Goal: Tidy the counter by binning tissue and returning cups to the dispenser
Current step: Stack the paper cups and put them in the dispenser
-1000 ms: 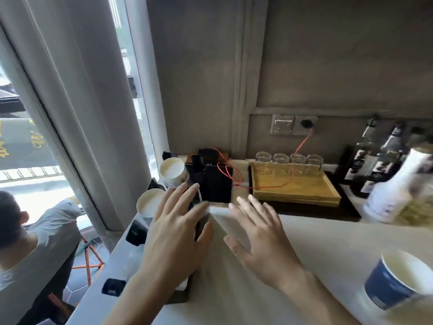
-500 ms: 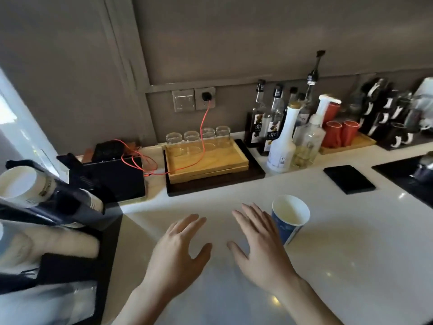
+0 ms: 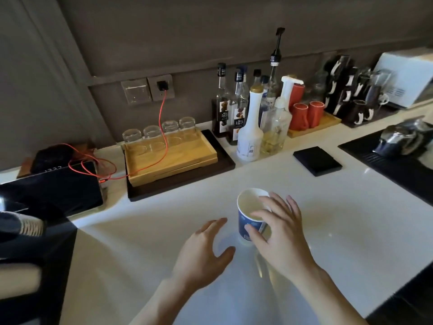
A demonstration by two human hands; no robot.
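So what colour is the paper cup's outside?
Blue with pale markings; the cup is white inside. Head view.

Paper cup [image 3: 250, 216] by the right fingertips: blue outside with white marks, cream inside; white counter [image 3: 351, 221] beneath them; beyond the fingers a yellow wooden tray [image 3: 168, 158], red cable [image 3: 161, 113], orange-red cups [image 3: 307, 114]
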